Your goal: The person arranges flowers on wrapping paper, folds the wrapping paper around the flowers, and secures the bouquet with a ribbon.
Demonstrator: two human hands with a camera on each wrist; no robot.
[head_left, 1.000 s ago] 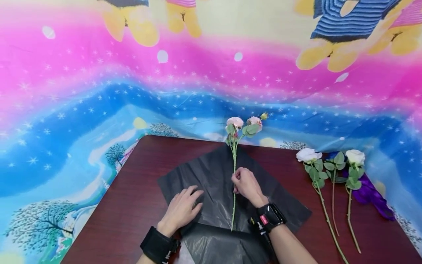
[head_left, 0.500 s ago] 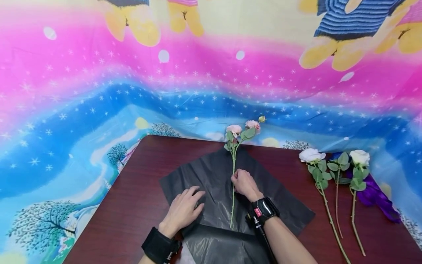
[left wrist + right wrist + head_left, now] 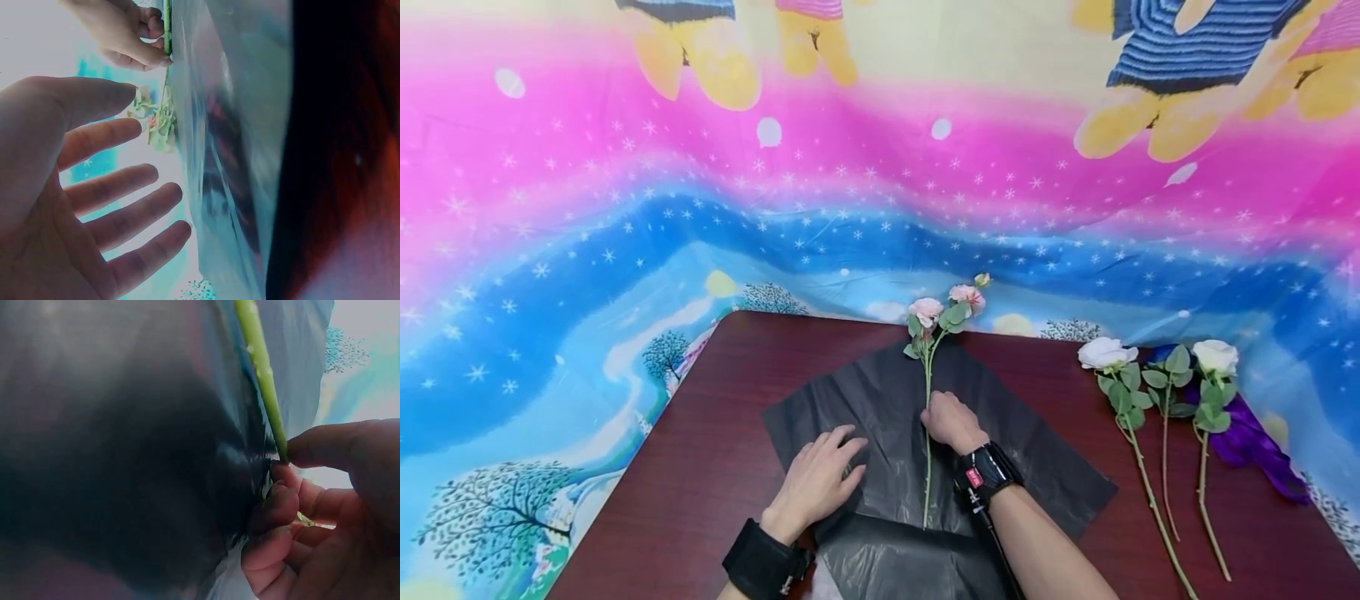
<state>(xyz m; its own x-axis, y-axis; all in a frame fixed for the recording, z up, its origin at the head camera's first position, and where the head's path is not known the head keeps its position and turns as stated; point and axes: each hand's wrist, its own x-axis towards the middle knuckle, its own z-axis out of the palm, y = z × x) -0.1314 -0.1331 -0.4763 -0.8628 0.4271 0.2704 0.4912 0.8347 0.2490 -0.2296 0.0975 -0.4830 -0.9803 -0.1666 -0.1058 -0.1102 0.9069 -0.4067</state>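
A stem of pale pink roses (image 3: pixel 927 312) lies along the middle of a black wrapping sheet (image 3: pixel 880 467), its blooms reaching past the sheet's far corner. My right hand (image 3: pixel 953 422) pinches the green stem (image 3: pixel 267 387) between thumb and fingers, as the right wrist view shows up close. To its left, my left hand (image 3: pixel 822 473) is over the sheet with fingers spread and holds nothing. In the left wrist view the left fingers (image 3: pixel 134 194) are straight and slightly apart. Whether the left fingertips touch the sheet cannot be told.
On the right of the brown table (image 3: pixel 700 467) lie two white roses (image 3: pixel 1107 353) (image 3: pixel 1216 358) and a third stem with a dark blue bloom between them. Purple fabric (image 3: pixel 1255 450) lies beside them. A printed cloth (image 3: pixel 820 183) hangs behind the table.
My right hand has drawn the rose stem slightly toward me and to the left, so the blooms sit lower. The left hand has stayed nearly in place.
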